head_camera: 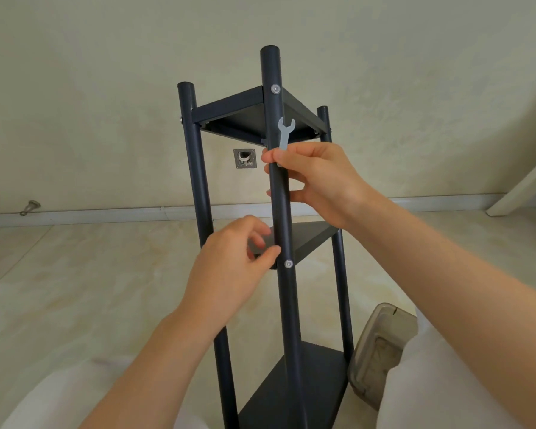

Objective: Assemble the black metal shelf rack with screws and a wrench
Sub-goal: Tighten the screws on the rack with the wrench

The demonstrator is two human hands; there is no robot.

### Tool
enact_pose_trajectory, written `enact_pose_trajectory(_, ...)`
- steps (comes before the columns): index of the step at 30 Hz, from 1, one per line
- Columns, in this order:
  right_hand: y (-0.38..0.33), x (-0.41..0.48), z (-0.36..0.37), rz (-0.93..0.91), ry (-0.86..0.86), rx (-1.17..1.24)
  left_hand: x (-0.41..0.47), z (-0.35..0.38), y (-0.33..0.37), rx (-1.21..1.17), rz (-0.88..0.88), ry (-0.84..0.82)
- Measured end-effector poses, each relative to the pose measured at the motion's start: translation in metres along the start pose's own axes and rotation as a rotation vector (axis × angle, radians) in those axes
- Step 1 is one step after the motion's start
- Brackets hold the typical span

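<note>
The black metal three-tier shelf rack (279, 193) stands mid-frame, largely assembled — silver screws (275, 88) are seated in the near post. The right hand (314, 178) pinches a small grey flat wrench (284, 134) against that post; the left hand (229, 270), loosely curled and holding nothing, hovers by the middle shelf — final tightening likely remains.

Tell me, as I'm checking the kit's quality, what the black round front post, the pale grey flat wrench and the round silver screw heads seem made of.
Black round front post: likely metal tube, matt dark coating, soft even sheen.
Pale grey flat wrench: probably thin stamped metal, though its dull paleness could be plastic.
Round silver screw heads: bare metal, glinting.
</note>
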State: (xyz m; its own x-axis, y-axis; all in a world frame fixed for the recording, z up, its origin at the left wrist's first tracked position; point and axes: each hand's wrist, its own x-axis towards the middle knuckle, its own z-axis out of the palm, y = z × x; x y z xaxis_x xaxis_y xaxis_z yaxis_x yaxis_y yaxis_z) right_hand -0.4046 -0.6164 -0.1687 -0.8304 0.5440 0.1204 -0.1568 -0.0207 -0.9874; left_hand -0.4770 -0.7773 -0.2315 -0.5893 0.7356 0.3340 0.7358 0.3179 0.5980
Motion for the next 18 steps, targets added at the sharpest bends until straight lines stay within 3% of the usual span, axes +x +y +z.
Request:
enact_pose_trajectory(2, 0.001, 0.002, 0.001, -0.001, 0.025, 0.012, -0.013, 0.005, -0.005, -0.014, -0.057, -0.014)
enact_pose_trajectory(9, 0.002, 0.005, 0.006, -0.004, 0.094, -0.004, -0.047, 0.046, -0.016, -0.244, -0.353, -0.323)
enact_pose_trajectory(13, 0.006, 0.005, 0.010, -0.003, 0.094, -0.008, -0.052, 0.072, -0.002, -0.627, -0.459, -0.239)
enact_pose_trajectory(18, 0.008, 0.007, 0.010, -0.002, 0.110, -0.014, -0.070, 0.106, 0.014, -0.811, -0.482, 0.029)
